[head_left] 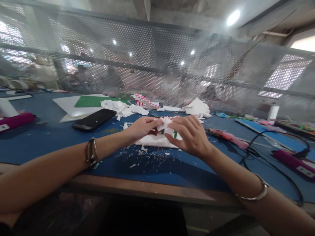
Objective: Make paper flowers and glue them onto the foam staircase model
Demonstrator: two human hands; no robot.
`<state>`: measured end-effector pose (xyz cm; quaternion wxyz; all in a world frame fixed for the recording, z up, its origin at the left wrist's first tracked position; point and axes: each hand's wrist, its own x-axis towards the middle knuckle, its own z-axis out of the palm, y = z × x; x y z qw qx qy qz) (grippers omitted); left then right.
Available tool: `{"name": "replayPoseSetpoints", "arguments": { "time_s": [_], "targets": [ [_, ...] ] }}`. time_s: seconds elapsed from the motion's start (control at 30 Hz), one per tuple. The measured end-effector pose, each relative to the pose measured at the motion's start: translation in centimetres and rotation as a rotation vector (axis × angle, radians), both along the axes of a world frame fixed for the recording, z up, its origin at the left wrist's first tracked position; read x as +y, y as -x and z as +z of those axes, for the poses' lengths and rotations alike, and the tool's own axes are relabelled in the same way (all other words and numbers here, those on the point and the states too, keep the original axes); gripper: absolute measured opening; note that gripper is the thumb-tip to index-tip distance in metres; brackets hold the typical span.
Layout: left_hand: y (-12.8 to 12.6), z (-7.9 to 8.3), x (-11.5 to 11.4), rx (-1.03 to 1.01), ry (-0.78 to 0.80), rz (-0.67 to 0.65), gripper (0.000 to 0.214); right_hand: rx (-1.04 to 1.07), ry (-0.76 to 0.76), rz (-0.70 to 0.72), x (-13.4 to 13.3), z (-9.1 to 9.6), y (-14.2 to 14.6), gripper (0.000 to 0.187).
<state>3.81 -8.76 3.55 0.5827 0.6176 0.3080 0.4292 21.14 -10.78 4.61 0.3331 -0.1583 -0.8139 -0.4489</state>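
My left hand [142, 127] is closed in a pinch on a small crumpled white piece [165, 123], which looks like thin paper or foam. Close beside that piece, my right hand [193, 135] has its fingers bent and its thumb apart; its fingertips are at the piece's right edge, and whether they touch I cannot tell. Below and behind both hands stands a small model on a white base [154, 141], with green posts [175, 134] and a red and white top [169, 117]. My fingers hide much of it. White shreds [157, 157] lie in front.
A black phone [94, 120], white and green sheets [98, 101] and crumpled white paper [118, 108] lie left. A pink glue gun [230, 138] with a black cable and a purple power strip [294, 164] are right. Behind the table stands a perforated metal screen [147, 55].
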Motion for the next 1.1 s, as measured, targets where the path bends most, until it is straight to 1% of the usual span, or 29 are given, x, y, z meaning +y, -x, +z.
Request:
{"name": "replayPoseSetpoints", "arguments": {
  "time_s": [0.07,0.17,0.27,0.37,0.47,0.57,0.67,0.8,0.97,1.1],
  "targets": [
    [-0.15,-0.10,-0.18,0.002,0.023,-0.009,0.023,-0.063,-0.010,-0.032,-0.24,-0.34,0.54,0.010],
    [-0.23,-0.12,-0.32,-0.025,0.087,-0.048,0.023,-0.071,0.024,-0.074,-0.49,-0.56,1.02,0.010],
    [-0.23,-0.03,-0.39,-0.053,0.145,-0.039,0.021,-0.002,0.102,-0.078,-0.44,-0.49,1.00,0.013],
    [-0.24,-0.02,-0.45,-0.050,0.162,-0.064,0.021,0.084,0.195,-0.052,-0.20,-0.40,0.79,0.016],
    [-0.27,-0.06,-0.54,-0.025,0.121,-0.066,0.020,0.157,0.303,-0.003,0.05,-0.43,0.67,0.016],
    [-0.29,-0.01,-0.59,0.016,0.055,-0.014,0.020,0.239,0.429,0.074,0.21,-0.45,0.72,0.016],
    [-0.31,0.03,-0.54,0.042,-0.001,0.008,0.021,0.328,0.546,0.147,0.24,-0.41,0.84,0.011],
    [-0.32,0.01,-0.41,0.047,-0.040,0.034,0.021,0.421,0.664,0.184,0.15,-0.39,1.02,0.009],
    [-0.23,0.02,-0.40,0.012,-0.083,0.050,0.020,0.479,0.714,0.181,0.13,-0.44,1.06,0.009],
    [-0.15,-0.09,-0.30,-0.014,-0.105,0.054,0.021,0.426,0.704,0.179,0.19,-0.48,0.95,0.007]
  ]
}}
